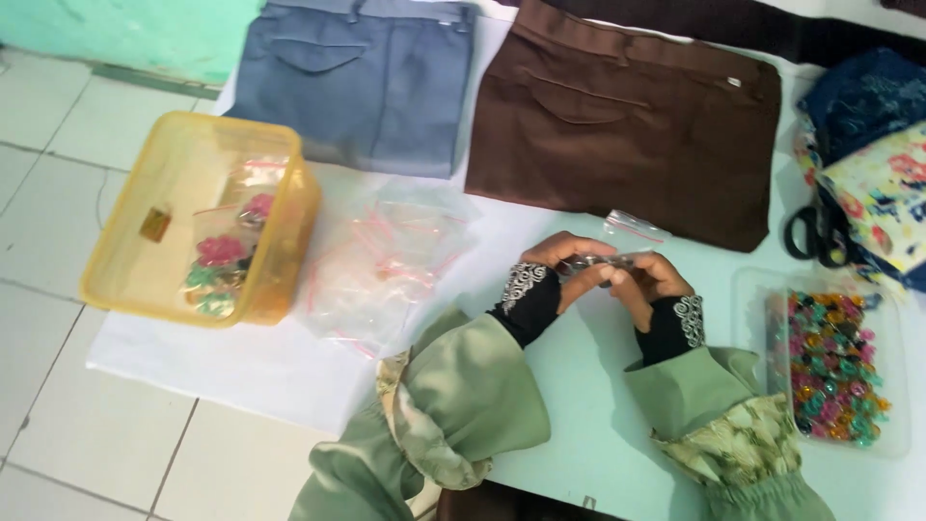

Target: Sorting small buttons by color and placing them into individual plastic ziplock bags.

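A small clear zip bag [617, 246] sits pinched between the left hand [559, 262] and right hand [648, 280] over the near table [579, 386]. Loose grip could spill contents toward the bead tray [897, 367] at right.

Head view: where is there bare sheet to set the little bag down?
Bare sheet lies between the two sleeves, below the left hand and right hand. More is below the yellow tub. Crowded: the bag pile, the bead tray and the scissors.
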